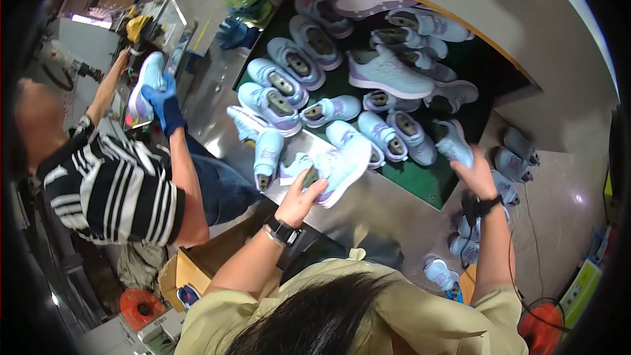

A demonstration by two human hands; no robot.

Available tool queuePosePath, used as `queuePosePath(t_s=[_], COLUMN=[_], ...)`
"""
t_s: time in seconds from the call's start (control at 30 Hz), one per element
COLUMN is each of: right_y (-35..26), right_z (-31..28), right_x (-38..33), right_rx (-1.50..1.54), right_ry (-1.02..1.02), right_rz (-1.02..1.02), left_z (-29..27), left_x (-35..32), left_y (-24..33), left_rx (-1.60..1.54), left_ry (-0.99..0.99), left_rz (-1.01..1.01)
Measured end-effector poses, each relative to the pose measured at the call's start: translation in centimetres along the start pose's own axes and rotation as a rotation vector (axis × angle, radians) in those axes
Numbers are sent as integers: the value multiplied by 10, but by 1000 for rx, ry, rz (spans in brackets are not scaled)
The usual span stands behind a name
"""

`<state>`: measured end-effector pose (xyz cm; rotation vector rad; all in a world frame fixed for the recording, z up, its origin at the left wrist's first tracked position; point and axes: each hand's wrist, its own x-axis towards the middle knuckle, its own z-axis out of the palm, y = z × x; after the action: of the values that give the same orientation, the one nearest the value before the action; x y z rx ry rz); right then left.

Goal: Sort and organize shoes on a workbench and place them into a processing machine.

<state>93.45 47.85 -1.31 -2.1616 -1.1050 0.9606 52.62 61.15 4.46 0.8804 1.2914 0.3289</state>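
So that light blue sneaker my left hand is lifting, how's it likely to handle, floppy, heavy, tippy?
The light blue sneaker probably feels light: the left hand lifts it alone, fingers under its heel end. It looks padded with a thick sole, so likely it holds its shape rather than flopping. Held at one end and tilted, it may pivot or slip.

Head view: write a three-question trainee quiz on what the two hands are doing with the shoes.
1. True or false: the left hand grips a light blue shoe.
2. What does the right hand touch? A) a light blue shoe at the green belt edge B) a cardboard box C) a cable
3. What does the striped-shirted co-worker's blue-gloved hand hold?

Key: 1 true; 2 A; 3 a shoe with a purple sole.
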Motion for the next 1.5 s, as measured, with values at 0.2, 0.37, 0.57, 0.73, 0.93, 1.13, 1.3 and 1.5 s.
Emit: queuePosePath(t_s=[0.2,0.37,0.57,0.73,0.93,1.13,1.3,1.5], right_y=[-105,-93,41,19,-76,-119,-127,-126], right_z=[55,66,10,10,35,95,150,146], right_x=[-40,75,127,48,-36,-22,24,23], right_rx=[479,-321,-985,-138,430,201,300,280], right_ry=[-227,167,-15,2,-142,-92,-46,-159], right_rz=[-147,-544,-273,-8,-63,-130,-272,-381], left_z=[-51,-98,-102,-158,-200,-135,-90,-15], left_x=[26,24,6,68,159,112,86,93], left_y=[-13,-6,-18,6,10,52,81,81], left_rx=[286,596,911,660,304,478,391,-66], left_ry=[272,384,597,775,576,1080,718,723], left_rz=[172,309,613,353,-299,194,523,275])
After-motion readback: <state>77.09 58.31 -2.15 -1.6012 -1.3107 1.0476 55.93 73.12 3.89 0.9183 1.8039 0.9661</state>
